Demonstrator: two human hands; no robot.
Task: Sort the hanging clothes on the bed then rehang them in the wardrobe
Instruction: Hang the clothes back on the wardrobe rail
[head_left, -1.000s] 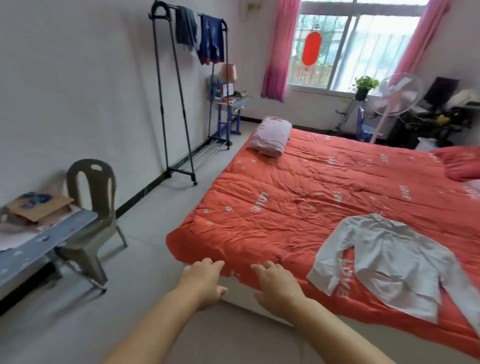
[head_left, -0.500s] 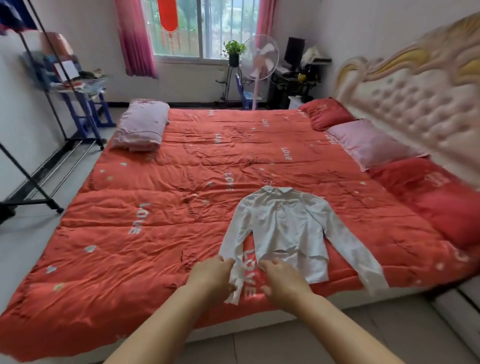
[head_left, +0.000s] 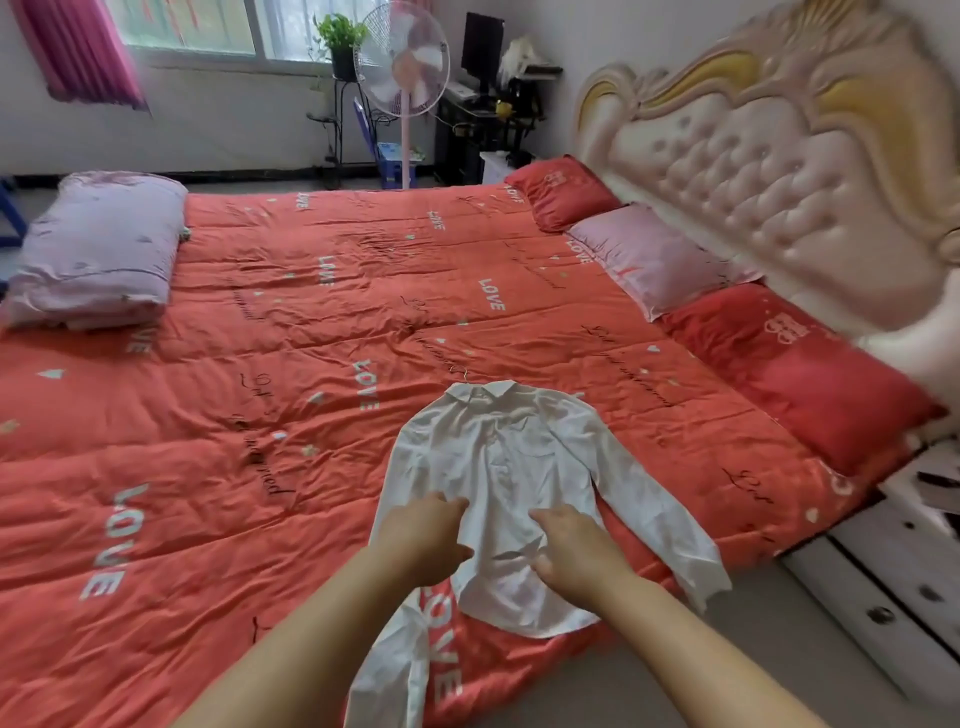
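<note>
A white long-sleeved shirt (head_left: 511, 462) lies flat, front up, on the red quilt (head_left: 208, 441) near the bed's front edge. The thin hook of a wire hanger (head_left: 460, 372) pokes out above its collar. My left hand (head_left: 423, 540) rests on the shirt's lower left side, over the left sleeve. My right hand (head_left: 571, 551) rests on the lower right side of the body. The fingers of both lie loosely bent on the cloth, and I see no pinch. The left sleeve hangs over the bed's edge; the right one lies spread to the right.
A folded lilac pillow (head_left: 98, 254) lies at the bed's far left. Red and pink pillows (head_left: 649, 260) line the padded headboard (head_left: 779, 171) on the right. A white drawer unit (head_left: 904, 566) stands at the near right. A standing fan (head_left: 402, 57) and a potted plant stand by the window.
The view has swung right, from the clothes rack and chair to the bed and headboard. Both hands have moved forward from the quilt's edge onto the shirt's lower part.
</note>
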